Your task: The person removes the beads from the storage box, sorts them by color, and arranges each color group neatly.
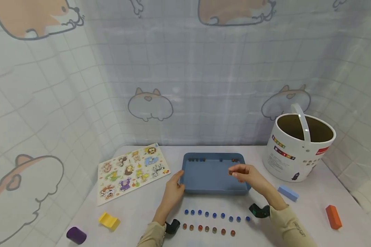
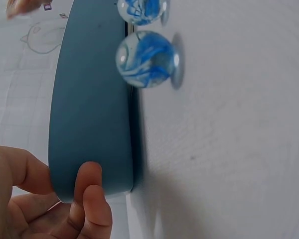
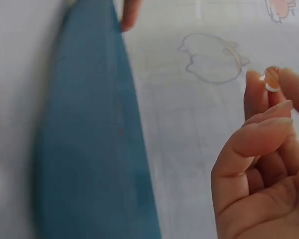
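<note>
Between the thumb and fingertips of my right hand (image 1: 250, 175) I pinch an orange-and-clear glass marble (image 3: 272, 79), held above the right part of a blue-grey tray (image 1: 208, 178). My left hand (image 1: 173, 192) grips the tray's left side, its fingers curled at the corner in the left wrist view. Along the tray's back wall lie several dark marbles (image 1: 197, 160) at the left, a single one (image 1: 221, 160) right of centre and a few brownish ones (image 1: 234, 160) near the right corner. In front of the tray, a row of blue marbles (image 1: 214, 215) lies behind a row of orange-brown marbles (image 1: 223, 232).
An animal puzzle board (image 1: 133, 173) lies to the left. Nearer are a yellow block (image 1: 109, 221) and a purple cylinder (image 1: 76, 235). At right stands a white bucket (image 1: 292, 159) with its handle up, near a blue block (image 1: 288, 193) and an orange block (image 1: 333, 217). Patterned curtains enclose the table.
</note>
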Demonstrator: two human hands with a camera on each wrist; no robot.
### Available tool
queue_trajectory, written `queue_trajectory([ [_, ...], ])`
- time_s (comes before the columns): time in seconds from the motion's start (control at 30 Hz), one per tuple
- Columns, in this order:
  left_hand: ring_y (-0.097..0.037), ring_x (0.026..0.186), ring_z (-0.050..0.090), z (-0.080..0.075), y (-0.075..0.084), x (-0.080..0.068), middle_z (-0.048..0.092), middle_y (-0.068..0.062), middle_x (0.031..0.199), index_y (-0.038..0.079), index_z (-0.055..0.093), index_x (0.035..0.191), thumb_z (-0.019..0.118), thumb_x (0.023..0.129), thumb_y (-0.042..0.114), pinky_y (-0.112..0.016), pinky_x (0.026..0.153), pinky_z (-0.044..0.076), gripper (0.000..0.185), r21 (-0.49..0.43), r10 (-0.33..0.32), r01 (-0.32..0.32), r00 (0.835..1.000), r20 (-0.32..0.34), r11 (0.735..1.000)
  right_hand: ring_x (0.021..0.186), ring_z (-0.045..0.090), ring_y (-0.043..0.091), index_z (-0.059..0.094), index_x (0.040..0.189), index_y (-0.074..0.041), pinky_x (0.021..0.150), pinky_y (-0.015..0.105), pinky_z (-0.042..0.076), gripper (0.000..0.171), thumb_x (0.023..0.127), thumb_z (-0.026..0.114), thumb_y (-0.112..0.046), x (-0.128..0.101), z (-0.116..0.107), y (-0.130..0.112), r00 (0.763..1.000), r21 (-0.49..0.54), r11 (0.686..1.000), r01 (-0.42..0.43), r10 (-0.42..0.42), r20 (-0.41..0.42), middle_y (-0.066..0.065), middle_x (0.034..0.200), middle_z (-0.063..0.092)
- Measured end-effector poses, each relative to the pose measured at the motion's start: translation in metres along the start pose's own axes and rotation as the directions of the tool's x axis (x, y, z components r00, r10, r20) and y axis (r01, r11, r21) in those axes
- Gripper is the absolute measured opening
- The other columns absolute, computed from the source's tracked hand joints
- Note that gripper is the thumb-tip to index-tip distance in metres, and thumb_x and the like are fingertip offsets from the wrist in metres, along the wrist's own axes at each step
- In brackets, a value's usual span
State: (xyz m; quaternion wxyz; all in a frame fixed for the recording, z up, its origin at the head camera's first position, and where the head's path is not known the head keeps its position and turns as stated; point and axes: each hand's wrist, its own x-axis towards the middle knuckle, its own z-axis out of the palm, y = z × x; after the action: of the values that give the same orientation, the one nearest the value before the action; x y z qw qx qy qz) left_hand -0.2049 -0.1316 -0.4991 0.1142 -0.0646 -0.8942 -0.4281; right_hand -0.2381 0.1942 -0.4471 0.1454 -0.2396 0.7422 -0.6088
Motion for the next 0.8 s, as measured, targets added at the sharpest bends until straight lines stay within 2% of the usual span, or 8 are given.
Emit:
queue_trajectory([
  [0.07, -0.002, 0.054, 0.036, -0.001, -0.001, -0.001, 0.050, -0.023, 0.142, -0.005, 0.050, 0.136, 0.053, 0.080, -0.004, -0.017, 0.054, 0.039, 0.056, 0.002, -0.012, 0.012, 1.000, 0.007, 1.000, 0.095, 0.064, 0.001, 0.068, 0.111, -0.018, 0.065, 0.028, 0.048, 0.019, 0.096, 0.057, -0.016, -0.016, 0.001, 0.004, 1.000, 0.000, 1.000, 0.017, -0.017, 0.012, -0.010, 0.108, 0.071],
  [0.17, -0.003, 0.053, 0.036, -0.003, -0.001, -0.002, 0.050, -0.023, 0.142, -0.005, 0.050, 0.137, 0.053, 0.080, -0.005, -0.017, 0.053, 0.039, 0.056, 0.009, -0.024, 0.024, 1.000, 0.010, 1.000, 0.093, 0.065, 0.002, 0.065, 0.113, -0.002, 0.068, 0.025, 0.051, 0.022, 0.095, 0.056, -0.012, -0.036, 0.005, 0.009, 0.998, 0.009, 0.999, 0.045, -0.045, 0.047, -0.010, 0.105, 0.071],
  [0.27, -0.003, 0.054, 0.037, -0.005, -0.001, 0.000, 0.050, -0.022, 0.143, -0.004, 0.050, 0.137, 0.053, 0.080, -0.004, -0.017, 0.054, 0.040, 0.057, 0.008, -0.029, 0.029, 1.000, 0.007, 1.000, 0.089, 0.063, 0.002, 0.056, 0.112, 0.016, 0.073, 0.022, 0.053, 0.028, 0.095, 0.054, -0.007, -0.051, 0.010, 0.017, 0.992, 0.067, 0.994, 0.082, -0.087, 0.087, -0.009, 0.103, 0.070],
  [0.33, -0.003, 0.054, 0.037, -0.006, 0.000, 0.001, 0.050, -0.022, 0.142, -0.004, 0.050, 0.137, 0.053, 0.080, -0.004, -0.018, 0.054, 0.040, 0.057, 0.008, -0.024, 0.024, 1.000, -0.001, 1.000, 0.085, 0.059, 0.000, 0.052, 0.110, 0.021, 0.073, 0.021, 0.052, 0.026, 0.094, 0.053, -0.001, -0.059, 0.014, 0.023, 0.987, 0.107, 0.988, 0.108, -0.120, 0.110, -0.010, 0.100, 0.068],
  [0.43, -0.003, 0.053, 0.036, -0.007, 0.002, 0.003, 0.051, -0.023, 0.142, -0.004, 0.050, 0.136, 0.053, 0.080, -0.004, -0.017, 0.053, 0.039, 0.056, 0.007, -0.026, 0.026, 1.000, -0.003, 1.000, 0.076, 0.051, -0.004, 0.056, 0.104, 0.016, 0.064, 0.021, 0.046, 0.019, 0.091, 0.055, 0.003, -0.072, 0.023, 0.030, 0.982, 0.083, 0.989, 0.120, -0.130, 0.133, -0.011, 0.095, 0.066],
  [0.57, -0.003, 0.052, 0.034, -0.006, 0.003, 0.005, 0.051, -0.023, 0.142, -0.004, 0.051, 0.136, 0.052, 0.080, -0.005, -0.017, 0.052, 0.037, 0.057, 0.013, -0.031, 0.031, 1.000, 0.002, 0.999, 0.067, 0.046, -0.001, 0.066, 0.096, -0.001, 0.054, 0.022, 0.039, 0.010, 0.086, 0.065, -0.004, -0.083, 0.035, 0.030, 0.980, -0.094, 0.988, 0.126, -0.109, 0.165, -0.001, 0.084, 0.066],
  [0.67, -0.002, 0.051, 0.033, -0.005, 0.003, 0.005, 0.051, -0.023, 0.141, -0.004, 0.051, 0.136, 0.052, 0.080, -0.005, -0.018, 0.052, 0.036, 0.057, 0.015, -0.031, 0.031, 1.000, 0.004, 0.999, 0.063, 0.044, 0.000, 0.068, 0.089, -0.007, 0.052, 0.018, 0.040, 0.006, 0.084, 0.070, -0.009, -0.087, 0.042, 0.024, 0.973, -0.218, 0.964, 0.150, -0.105, 0.205, 0.007, 0.076, 0.063],
  [0.8, -0.002, 0.049, 0.032, -0.003, 0.004, 0.004, 0.051, -0.022, 0.141, -0.004, 0.052, 0.136, 0.052, 0.079, -0.005, -0.018, 0.050, 0.035, 0.056, 0.002, -0.039, 0.039, 0.999, 0.009, 0.999, 0.062, 0.042, -0.007, 0.068, 0.082, -0.016, 0.052, 0.014, 0.040, 0.011, 0.079, 0.073, -0.007, -0.091, 0.048, 0.023, 0.966, -0.339, 0.926, 0.164, -0.082, 0.244, -0.002, 0.068, 0.059],
])
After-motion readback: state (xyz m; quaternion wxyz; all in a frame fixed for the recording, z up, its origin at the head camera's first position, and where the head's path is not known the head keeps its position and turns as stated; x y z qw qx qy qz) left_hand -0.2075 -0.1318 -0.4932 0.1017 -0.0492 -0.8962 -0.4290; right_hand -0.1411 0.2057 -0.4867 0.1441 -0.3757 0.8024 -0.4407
